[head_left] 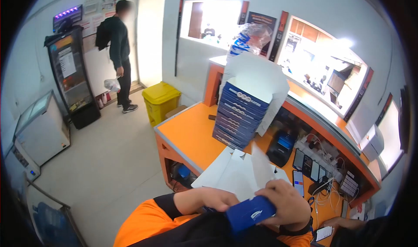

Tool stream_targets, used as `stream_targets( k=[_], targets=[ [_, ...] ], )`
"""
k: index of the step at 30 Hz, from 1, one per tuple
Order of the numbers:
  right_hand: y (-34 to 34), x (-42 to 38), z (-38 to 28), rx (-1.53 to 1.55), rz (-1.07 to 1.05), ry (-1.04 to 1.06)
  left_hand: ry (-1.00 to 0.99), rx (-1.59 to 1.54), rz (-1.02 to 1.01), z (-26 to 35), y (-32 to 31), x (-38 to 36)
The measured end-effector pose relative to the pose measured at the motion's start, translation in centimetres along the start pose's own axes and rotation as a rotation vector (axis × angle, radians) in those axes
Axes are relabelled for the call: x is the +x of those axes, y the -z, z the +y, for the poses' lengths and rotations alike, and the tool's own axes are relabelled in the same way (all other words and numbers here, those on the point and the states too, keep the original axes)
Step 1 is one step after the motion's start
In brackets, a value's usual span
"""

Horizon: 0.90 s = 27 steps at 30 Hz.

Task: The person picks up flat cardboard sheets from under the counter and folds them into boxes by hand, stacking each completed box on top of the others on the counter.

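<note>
A blue carton panel (249, 215) with a small white print lies nearest, low in front of the person's black clothing; the right hand (283, 200) grasps its upper right part, fingers bent over the edge; the left hand (221, 200) is at its left edge, fingers partly hidden, so I cannot tell whether it grips; just beyond the hands, white cardboard (226, 173) lies on the orange counter (183, 129), one flap raised; behind it stands a stack of blue boxes (237, 118); to the right are a black device (282, 147), several phones (298, 182) and tangled white cables (331, 194); at the lower right, another person's hand (342, 223) is beside a lit phone (324, 233); a yellow bin (161, 101) stands beyond the counter
</note>
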State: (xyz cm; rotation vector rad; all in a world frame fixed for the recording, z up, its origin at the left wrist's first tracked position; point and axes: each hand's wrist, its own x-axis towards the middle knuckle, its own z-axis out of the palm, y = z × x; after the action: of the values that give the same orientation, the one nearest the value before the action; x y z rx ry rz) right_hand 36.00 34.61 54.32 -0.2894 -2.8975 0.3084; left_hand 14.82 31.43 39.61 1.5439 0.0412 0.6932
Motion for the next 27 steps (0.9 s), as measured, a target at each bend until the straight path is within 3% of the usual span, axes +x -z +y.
stream_targets(
  k=[1,3,4,5,6,8,9,11,14,15,20,22,23,26,27],
  targets=[
    [-0.4,-0.7,1.1,0.041,0.126,-0.017,-0.04,0.177,-0.048,0.6,0.9,-0.9],
    [-1.2,-2.1,3.1,0.121,0.413,-0.062,-0.05,0.201,-0.063,2.6,2.2,-3.5],
    [-1.9,-2.6,4.0,0.155,0.559,-0.079,-0.194,0.052,-0.111,1.4,2.9,-5.0],
    [-3.5,-2.9,4.9,0.586,0.735,-0.103,-0.235,0.005,-0.047,1.6,2.7,-5.8],
    [-5.1,-3.3,7.3,0.69,0.771,-0.05,-0.279,-0.04,0.016,1.8,2.4,-6.5],
    [-7.6,-2.1,7.0,1.103,0.847,-0.142,-0.259,-0.061,0.45,5.4,-2.6,-5.8],
    [-8.1,-1.5,7.1,1.197,0.829,-0.211,-0.241,-0.067,0.671,7.0,-4.8,-5.4],
    [-10.3,-1.0,8.7,1.345,0.782,-0.304,-0.454,0.091,0.778,6.3,-4.2,-5.0],
    [-11.9,0.3,9.3,1.456,0.754,-0.424,-0.508,-0.211,0.468,3.6,-0.9,-6.7],
    [-11.9,0.5,9.2,1.444,0.751,-0.445,-0.523,-0.177,0.614,2.9,-1.1,-7.2],
    [-12.0,1.1,9.5,1.396,0.705,-0.537,-0.589,-0.383,0.565,3.0,-0.4,-7.5],
    [-11.9,1.3,9.4,1.419,0.672,-0.629,-0.648,-0.47,0.639,3.8,-0.5,-6.0],
    [-11.8,1.4,9.4,1.429,0.655,-0.672,-0.663,-0.469,0.516,3.8,0.3,-5.9],
    [-12.6,1.4,10.3,1.366,0.59,-0.669,-0.486,-0.175,0.684,3.3,0.6,-7.1],
    [-12.5,1.5,10.5,1.342,0.544,-0.711,-0.399,0.102,0.895,4.1,-0.5,-6.4]
  ],
)
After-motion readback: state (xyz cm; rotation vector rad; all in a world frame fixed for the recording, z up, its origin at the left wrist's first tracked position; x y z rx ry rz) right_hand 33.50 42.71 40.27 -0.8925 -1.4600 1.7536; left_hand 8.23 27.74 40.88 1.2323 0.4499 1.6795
